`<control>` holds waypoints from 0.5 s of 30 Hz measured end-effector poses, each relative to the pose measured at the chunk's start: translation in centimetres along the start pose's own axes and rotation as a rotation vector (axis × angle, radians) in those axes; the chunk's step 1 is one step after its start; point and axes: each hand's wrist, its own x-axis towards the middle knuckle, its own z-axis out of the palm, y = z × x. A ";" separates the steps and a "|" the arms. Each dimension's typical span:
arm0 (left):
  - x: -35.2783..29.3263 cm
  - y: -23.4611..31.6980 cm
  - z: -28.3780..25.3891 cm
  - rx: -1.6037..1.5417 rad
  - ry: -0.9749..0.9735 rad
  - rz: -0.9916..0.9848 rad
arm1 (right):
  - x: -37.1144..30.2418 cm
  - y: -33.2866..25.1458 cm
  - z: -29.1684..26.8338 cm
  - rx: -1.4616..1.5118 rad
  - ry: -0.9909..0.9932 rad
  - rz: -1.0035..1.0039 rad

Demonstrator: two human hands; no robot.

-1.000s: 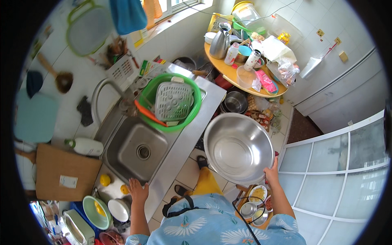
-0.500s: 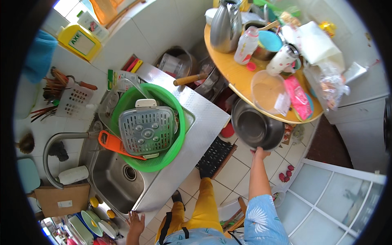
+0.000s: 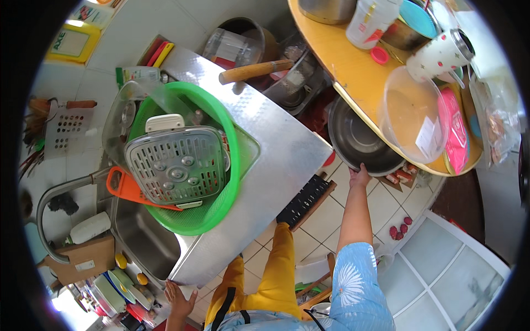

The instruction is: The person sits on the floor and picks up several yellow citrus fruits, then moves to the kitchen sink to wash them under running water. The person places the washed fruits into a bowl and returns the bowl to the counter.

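Observation:
A round, dark grey metal pan [image 3: 361, 138] hangs low beside the yellow round table, its far side partly under the tabletop edge. My right hand [image 3: 360, 176] grips its near rim, arm stretched forward. At the sink's near corner, my left hand [image 3: 179, 298] rests by the counter edge with its fingers spread and nothing in it. On the steel counter [image 3: 276, 160] stands a green plastic colander basket [image 3: 234, 187], holding a slotted metal rack [image 3: 175, 174] with white handles. An orange-handled kitchen tool [image 3: 126, 188] lies against the basket.
The yellow table [image 3: 353, 83] carries a clear plastic tub [image 3: 408, 110], a pink packet [image 3: 454, 132] and a white flask [image 3: 441, 55]. A wooden handle [image 3: 256, 71] juts over the counter's far edge. The sink [image 3: 146, 237] lies left; a black rack [image 3: 303, 204] stands on the floor.
My view has moved forward, bringing the counter and table nearer. The pan in my right hand has gone lower and further under the table edge. My left hand stays by the sink corner.

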 end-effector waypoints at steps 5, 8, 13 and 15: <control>0.6 -1.5 0.6 0.000 -0.041 0.025 | -1.4 -0.3 -1.9 -0.067 -0.147 0.140; 1.2 -1.6 -0.3 0.031 -0.082 0.042 | -4.1 -1.1 -3.4 -0.014 -0.084 0.136; 0.7 -2.0 0.4 0.005 -0.071 0.045 | -12.7 -2.2 -8.3 -0.676 -0.146 0.176; 1.1 -1.5 -1.8 0.028 -0.031 0.122 | -12.7 -1.1 -15.5 -1.550 -0.411 -0.415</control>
